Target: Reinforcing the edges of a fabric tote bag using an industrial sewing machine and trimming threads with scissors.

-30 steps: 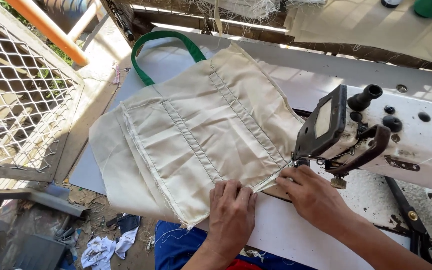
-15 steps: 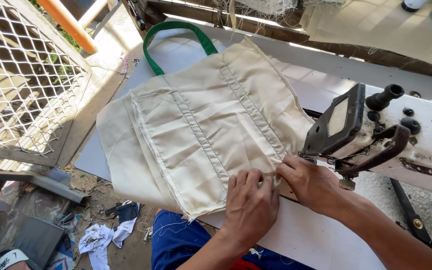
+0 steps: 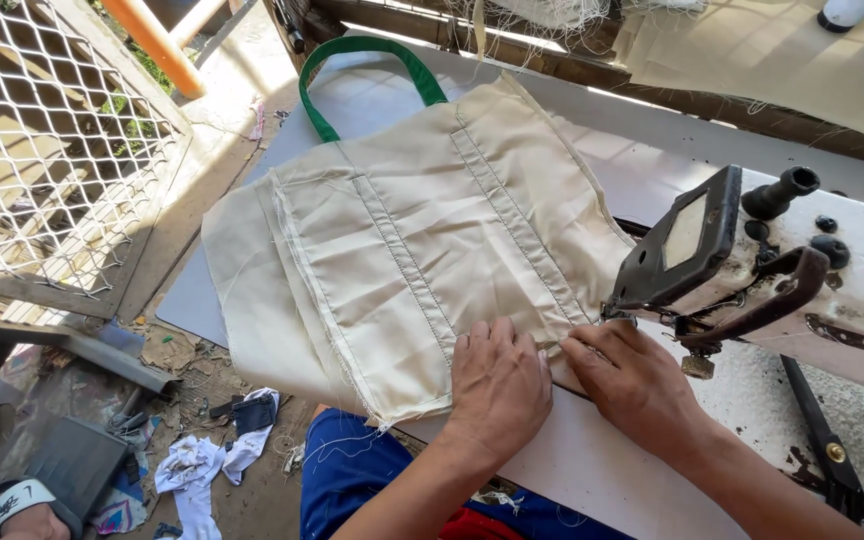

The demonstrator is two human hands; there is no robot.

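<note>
A cream cloth bag (image 3: pixel 402 250) with a green handle (image 3: pixel 362 70) lies spread on the white sewing table (image 3: pixel 572 470). My left hand (image 3: pixel 497 385) rests flat on the bag's near edge, fingers together, pressing the cloth down. My right hand (image 3: pixel 627 375) lies beside it, fingertips pinching the cloth edge just before the presser foot of the white sewing machine (image 3: pixel 782 270). The two hands almost touch. The needle itself is hidden behind the machine's dark head plate.
Black scissors (image 3: pixel 822 440) lie on the table at the right. A wire-mesh fence (image 3: pixel 42 150) and an orange pole (image 3: pixel 157 45) stand at the left. Cloth scraps (image 3: pixel 202 470) litter the ground below. More cream fabric (image 3: pixel 772 50) lies at the back.
My left hand slid right along the bag's near edge until it sits next to my right hand. The bag shifted slightly toward the machine.
</note>
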